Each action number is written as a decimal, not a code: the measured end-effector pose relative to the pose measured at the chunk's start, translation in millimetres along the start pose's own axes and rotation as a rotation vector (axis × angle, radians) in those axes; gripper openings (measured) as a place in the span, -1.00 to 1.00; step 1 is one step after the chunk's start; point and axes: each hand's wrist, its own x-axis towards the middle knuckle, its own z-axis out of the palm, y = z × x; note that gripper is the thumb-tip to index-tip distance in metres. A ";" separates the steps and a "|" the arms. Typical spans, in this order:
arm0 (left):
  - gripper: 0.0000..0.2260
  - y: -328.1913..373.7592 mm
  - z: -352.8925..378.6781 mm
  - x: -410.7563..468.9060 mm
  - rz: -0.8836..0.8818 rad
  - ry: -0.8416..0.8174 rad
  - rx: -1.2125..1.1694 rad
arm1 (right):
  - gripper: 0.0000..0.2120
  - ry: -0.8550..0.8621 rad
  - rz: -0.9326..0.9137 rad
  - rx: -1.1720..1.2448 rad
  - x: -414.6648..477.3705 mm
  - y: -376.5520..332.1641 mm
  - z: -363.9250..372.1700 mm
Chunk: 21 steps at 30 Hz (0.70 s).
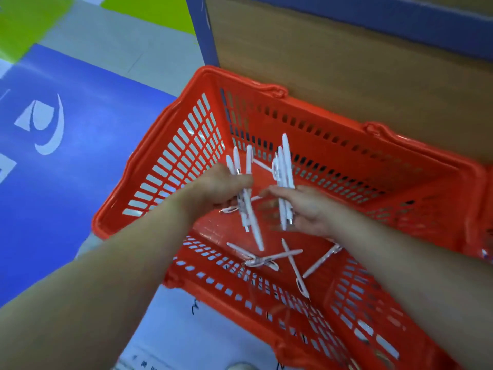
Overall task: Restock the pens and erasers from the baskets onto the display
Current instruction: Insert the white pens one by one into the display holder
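1. The orange basket (pixel 165 166) is sitting on the floor.
2. The left hand (pixel 218 190) is gripping a pen bunch (pixel 246 209); the right hand (pixel 312 212) is gripping a second bunch (pixel 284 166).
3. The person is probably gathering pens. Loose pens (pixel 262 261) are lying inside, likely needing picking next.

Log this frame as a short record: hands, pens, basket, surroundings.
left hand: grips left bunch of pens, white, over the basket
right hand: holds right bunch of pens, white, motion-blurred
loose pens: several, scattered on the basket floor
basket: orange, slotted walls, standing on the floor
wooden panel: directly behind the basket
erasers: none visible
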 end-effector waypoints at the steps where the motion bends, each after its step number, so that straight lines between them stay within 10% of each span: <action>1: -0.76 3.4 5.3 -15.8 0.019 0.024 -0.117 | -0.80 -0.026 -0.001 0.069 -14.8 -2.3 14.6; 21: -0.82 270.5 -67.7 -371.2 0.123 -0.074 -0.261 | -0.58 -0.008 -0.198 0.193 -426.1 -145.1 116.7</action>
